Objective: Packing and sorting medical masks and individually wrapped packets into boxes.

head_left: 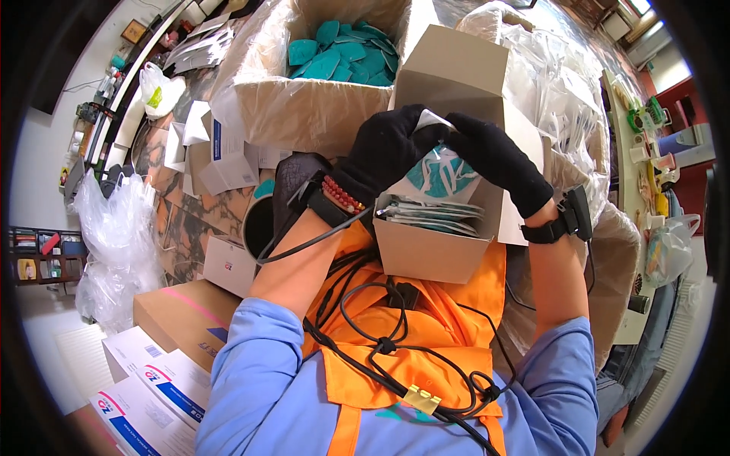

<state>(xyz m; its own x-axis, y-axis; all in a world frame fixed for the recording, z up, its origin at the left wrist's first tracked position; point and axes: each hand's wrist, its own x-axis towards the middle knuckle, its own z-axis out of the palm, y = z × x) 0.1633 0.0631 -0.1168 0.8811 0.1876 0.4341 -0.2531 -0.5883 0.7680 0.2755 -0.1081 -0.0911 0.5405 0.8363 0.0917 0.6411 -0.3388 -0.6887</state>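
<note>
Both my hands wear black gloves and come together over a small open carton [433, 257] on my lap. My left hand [384, 148] is closed on the top edge of a clear bag holding a teal mask [439, 175] with white straps. My right hand [498, 159] pinches the same top edge from the other side. The bagged mask hangs above the carton's opening, in front of its raised flap [449, 64]. Inside the carton stand several flat bagged masks [433, 213] in a row. My fingertips are partly hidden behind the gloves.
Ahead stands a large lined box [312, 102] of loose teal masks. Clear bags [555, 91] fill a lined container at the right. Printed cartons [163, 391] and a brown box [186, 311] lie at the left, near a plastic bundle [114, 243]. Black cables [388, 346] cross my orange apron.
</note>
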